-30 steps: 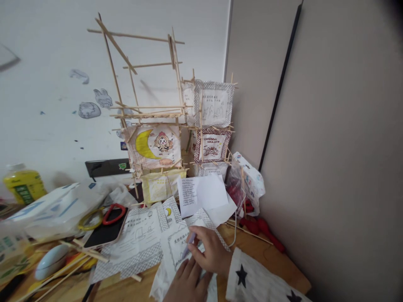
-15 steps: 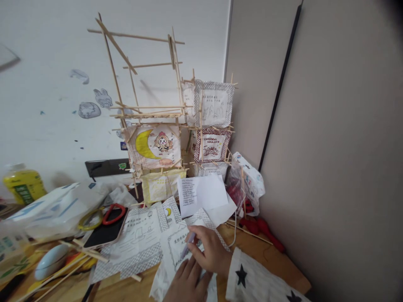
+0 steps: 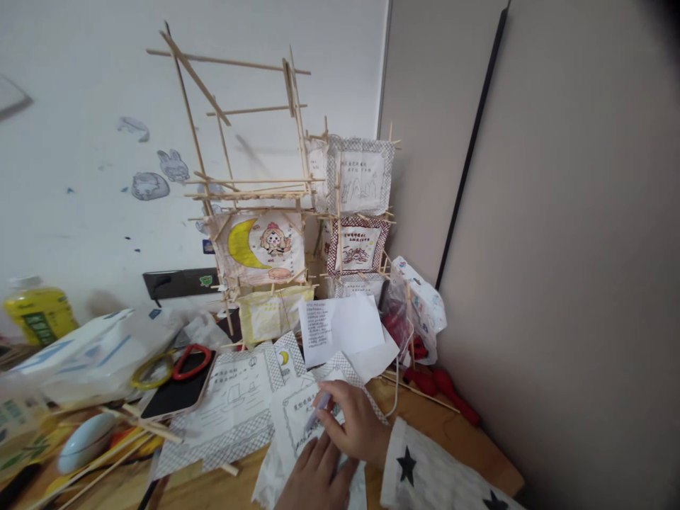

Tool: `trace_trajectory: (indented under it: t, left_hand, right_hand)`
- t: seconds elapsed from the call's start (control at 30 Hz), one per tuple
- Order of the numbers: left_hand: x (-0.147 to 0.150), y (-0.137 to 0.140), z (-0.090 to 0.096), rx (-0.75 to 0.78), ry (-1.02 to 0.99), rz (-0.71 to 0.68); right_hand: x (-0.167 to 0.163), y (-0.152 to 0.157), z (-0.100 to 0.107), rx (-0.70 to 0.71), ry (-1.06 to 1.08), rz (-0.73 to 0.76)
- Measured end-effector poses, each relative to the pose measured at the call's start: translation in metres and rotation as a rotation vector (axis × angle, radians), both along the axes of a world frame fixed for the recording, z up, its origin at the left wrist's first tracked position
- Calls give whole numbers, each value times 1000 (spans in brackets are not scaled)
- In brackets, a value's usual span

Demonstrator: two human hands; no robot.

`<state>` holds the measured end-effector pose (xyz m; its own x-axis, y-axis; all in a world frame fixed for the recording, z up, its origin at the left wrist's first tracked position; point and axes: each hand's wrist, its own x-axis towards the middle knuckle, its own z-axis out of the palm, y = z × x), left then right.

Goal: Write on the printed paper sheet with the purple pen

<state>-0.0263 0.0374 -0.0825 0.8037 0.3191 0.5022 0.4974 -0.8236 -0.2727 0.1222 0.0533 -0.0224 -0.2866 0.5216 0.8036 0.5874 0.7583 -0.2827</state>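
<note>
Near the bottom centre of the head view, my right hand (image 3: 353,421) is closed around a light purple pen (image 3: 317,411), slanted with its lower end toward the paper. Under both hands lies a thin, crinkled white sheet (image 3: 287,407) with a drawn border and handwritten characters. My left hand (image 3: 319,478) rests flat on that sheet just below the pen, fingers stretched out and holding nothing. To the left lies another sheet (image 3: 239,397) with drawn sailboats and a crosshatched border. The pen's contact with the paper is hard to make out.
A stick frame (image 3: 255,195) with decorated paper panels rises behind the sheets. Paper with small writing (image 3: 345,329) leans before it. Left are a dark phone (image 3: 178,393), scissors (image 3: 192,361), loose sticks (image 3: 154,425) and a yellow bottle (image 3: 40,312). Red objects (image 3: 457,397) lie right.
</note>
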Motion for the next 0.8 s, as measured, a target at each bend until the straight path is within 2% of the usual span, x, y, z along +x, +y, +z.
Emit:
trace_trajectory:
  t: [0.4,0.8]
  left_hand:
    - [-1,3,0,31,72,-10]
    - [-2,0,1,-34,74,6]
  right_hand:
    - [0,2,-2,-12,-4,7]
    - [0,1,0,-1,12,14]
